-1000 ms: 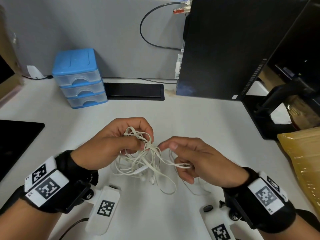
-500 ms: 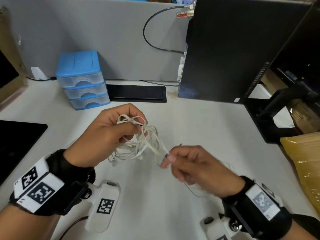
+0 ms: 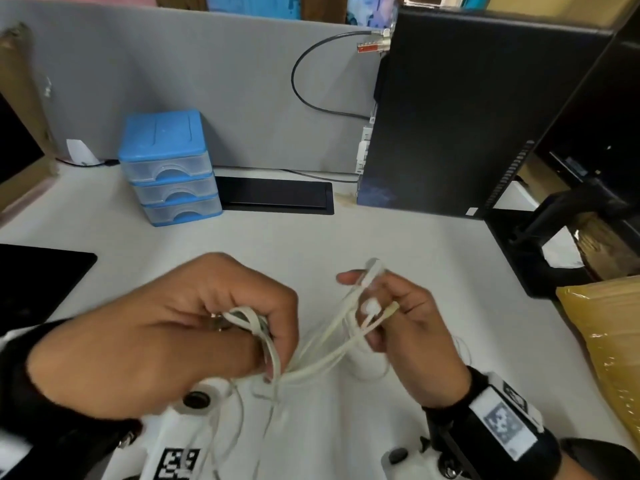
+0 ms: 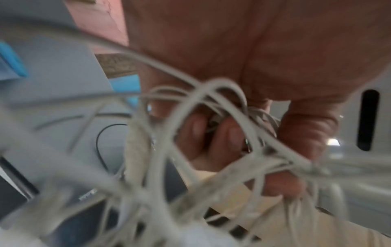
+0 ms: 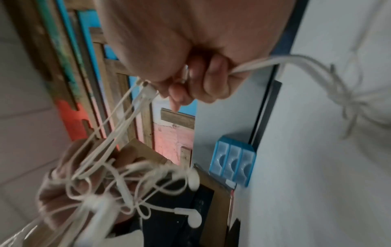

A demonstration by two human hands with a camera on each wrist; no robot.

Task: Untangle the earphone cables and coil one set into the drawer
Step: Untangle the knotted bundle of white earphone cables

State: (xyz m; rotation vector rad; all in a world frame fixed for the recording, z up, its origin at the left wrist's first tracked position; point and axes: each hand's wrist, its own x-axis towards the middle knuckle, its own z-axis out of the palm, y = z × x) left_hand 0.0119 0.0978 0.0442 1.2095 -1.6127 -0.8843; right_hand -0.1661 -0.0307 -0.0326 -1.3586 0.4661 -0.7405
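Left hand [image 3: 180, 327] fists the tangled earphone cables [image 3: 325, 351] above the desk [image 3: 398, 244], right hand [image 3: 405, 323] pinches strands stretched taut rightward from that knot, so pull axis runs left-right; drawer unit [image 3: 169, 168] sits far-left, nearer the left hand.

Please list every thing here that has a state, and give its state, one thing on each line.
earphone cables: still tangled, stretched between both hands, above the desk.
left hand: grips the cable bundle.
right hand: pinches several strands.
drawer unit: all three drawers closed.
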